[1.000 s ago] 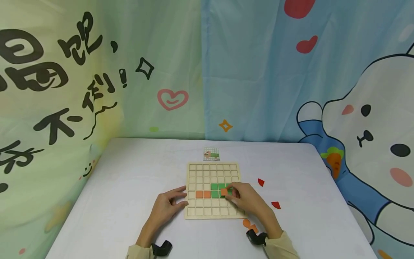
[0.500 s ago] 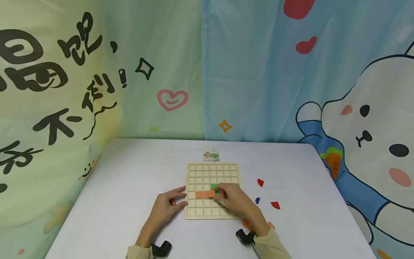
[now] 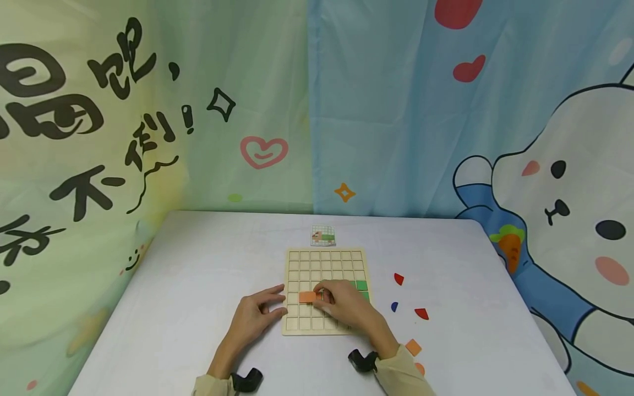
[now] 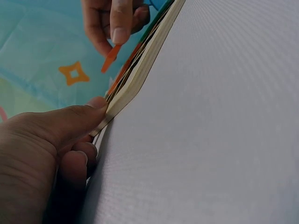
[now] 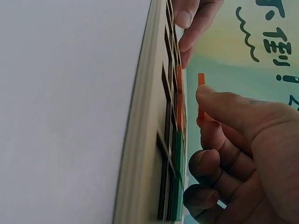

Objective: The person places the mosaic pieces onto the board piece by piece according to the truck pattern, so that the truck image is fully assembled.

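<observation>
A square wooden grid board [image 3: 302, 324] lies on the white table. Orange tiles [image 3: 306, 297] and green tiles [image 3: 362, 285] sit in its cells, partly covered by my right hand [image 3: 342, 302]. Between thumb and index finger, that hand pinches a thin orange tile [image 5: 201, 93], held just above the board and apart from the tiles in it. My left hand [image 3: 255, 313] rests at the board's left edge. Its thumb touches the rim in the left wrist view, the other fingers bent beside it.
A small pattern card [image 3: 323, 236] lies behind the board. To the right are red pieces [image 3: 421, 314], a blue piece [image 3: 394, 306], an orange square [image 3: 413, 347] and a rounded orange piece [image 3: 420, 368] partly behind the right sleeve. A printed curtain [image 3: 386, 137] hangs behind the table.
My right hand has moved left across the board with the orange tile, from over the green tiles to over the orange ones. The blue piece has come into view. The left hand stays put.
</observation>
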### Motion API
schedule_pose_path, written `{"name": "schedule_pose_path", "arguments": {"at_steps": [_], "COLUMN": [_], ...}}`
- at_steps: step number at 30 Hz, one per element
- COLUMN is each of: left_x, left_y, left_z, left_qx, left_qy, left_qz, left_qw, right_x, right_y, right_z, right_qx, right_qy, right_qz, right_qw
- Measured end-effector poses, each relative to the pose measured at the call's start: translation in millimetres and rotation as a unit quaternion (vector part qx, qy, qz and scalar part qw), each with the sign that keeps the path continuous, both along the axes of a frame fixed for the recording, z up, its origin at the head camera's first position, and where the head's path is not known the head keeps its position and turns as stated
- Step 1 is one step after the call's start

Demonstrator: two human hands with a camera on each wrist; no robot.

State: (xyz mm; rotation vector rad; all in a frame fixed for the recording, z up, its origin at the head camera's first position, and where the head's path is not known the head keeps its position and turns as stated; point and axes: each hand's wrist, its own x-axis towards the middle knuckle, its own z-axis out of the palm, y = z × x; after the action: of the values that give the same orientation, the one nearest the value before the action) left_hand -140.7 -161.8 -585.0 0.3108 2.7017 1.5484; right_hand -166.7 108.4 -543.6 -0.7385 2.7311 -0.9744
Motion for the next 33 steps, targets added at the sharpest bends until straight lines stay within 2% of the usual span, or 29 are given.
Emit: {"name": "schedule_pose_path", "arguments": {"at_steps": [12, 33], "left_x": [0.7, -0.5], "left_y": [-1, -1], "left_z": [-2.6, -0.7], "left_qx": [-0.001, -0.003], "left_qy": [0.021, 0.012], "left_qz": [-0.007, -0.006], "left_qw": [0.9998, 0.9999], "right_x": [-2.9, -7.5], "right_y": [-18, -39], "right_z": [-0.1, -1.5], "right_qx": [0.009, 0.024], "right_qy": [-0.004, -0.001], "right_qz": [0.015, 0.010], "right_qw": [1.000, 1.000]}}
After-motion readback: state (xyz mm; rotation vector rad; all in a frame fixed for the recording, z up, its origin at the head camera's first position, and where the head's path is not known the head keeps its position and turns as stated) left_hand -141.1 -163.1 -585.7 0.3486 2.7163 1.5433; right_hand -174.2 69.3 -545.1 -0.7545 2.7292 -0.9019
